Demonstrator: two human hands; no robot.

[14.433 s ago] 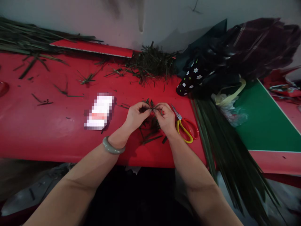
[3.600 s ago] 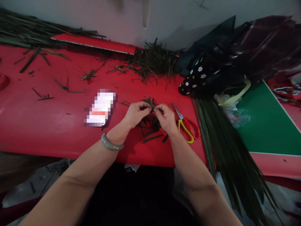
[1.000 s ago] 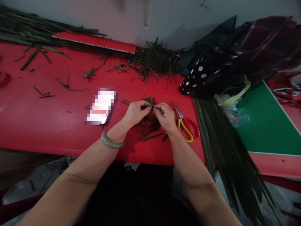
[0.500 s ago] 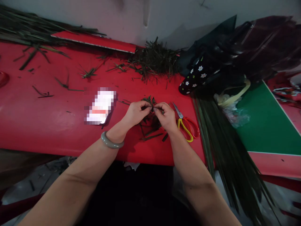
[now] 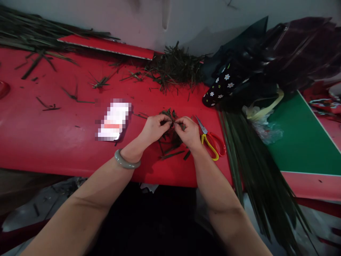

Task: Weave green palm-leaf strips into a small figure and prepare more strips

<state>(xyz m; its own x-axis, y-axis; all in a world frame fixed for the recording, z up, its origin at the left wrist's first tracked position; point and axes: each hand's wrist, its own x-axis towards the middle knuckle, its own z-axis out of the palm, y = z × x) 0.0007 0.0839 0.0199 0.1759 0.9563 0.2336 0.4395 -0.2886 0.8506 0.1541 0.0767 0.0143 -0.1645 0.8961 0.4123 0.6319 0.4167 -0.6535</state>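
Note:
Both hands meet fingertip to fingertip over the red table [image 5: 80, 149]. My left hand [image 5: 155, 128], a grey bangle [image 5: 126, 160] on its wrist, pinches a small piece of dark green leaf strip [image 5: 172, 121]. My right hand [image 5: 188, 132] pinches the same piece from the other side; its exact shape is too small and dark to make out. Leaf scraps [image 5: 172, 151] lie under and in front of the fingers. Scissors [image 5: 206, 137] with one yellow and one red handle rest just right of my right hand, blades pointing away.
A phone [image 5: 115, 121] with a blurred screen lies left of my hands. Cut leaf bits [image 5: 178, 65] are heaped at the back. Long leaves [image 5: 255, 160] hang over the table's edge at right, near a flowered black case [image 5: 221, 87]. More leaf strips [image 5: 39, 28] lie back left.
My fingertips have parted very slightly, the right hand shifting a touch to the right. Everything else stays where it was.

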